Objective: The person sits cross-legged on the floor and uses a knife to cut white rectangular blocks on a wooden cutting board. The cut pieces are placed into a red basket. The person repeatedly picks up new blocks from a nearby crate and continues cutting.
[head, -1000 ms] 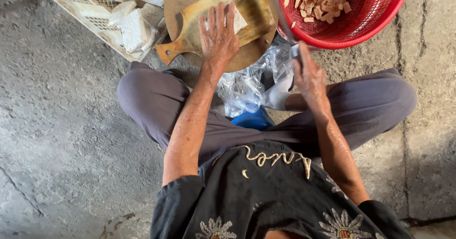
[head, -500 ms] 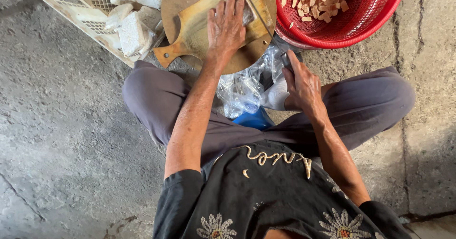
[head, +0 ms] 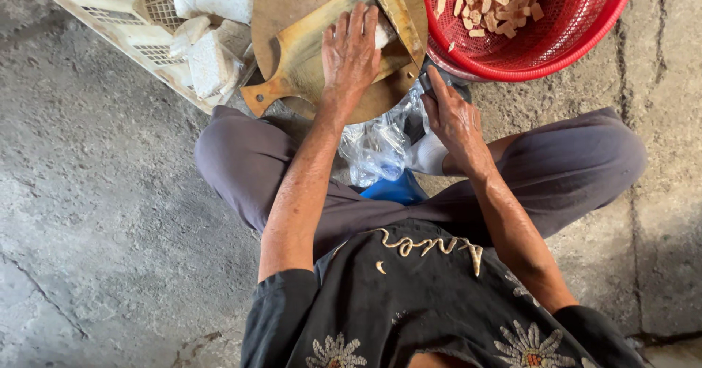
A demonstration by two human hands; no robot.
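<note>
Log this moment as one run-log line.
left hand flat on pale block, paddle board | right hand gripping dark handle | red basket of cut pieces

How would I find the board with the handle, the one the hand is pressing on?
Find the big red basket at the top right. Just left lies a round wooden slab; on it, under the left hand, rests the small cutting board. Only it is rectangular, yellowish, with a handle.

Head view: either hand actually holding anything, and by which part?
Left hand presses flat on a pale block on the paddle board, no grip. Right hand grips a knife handle; the blade crosses the board.
</note>
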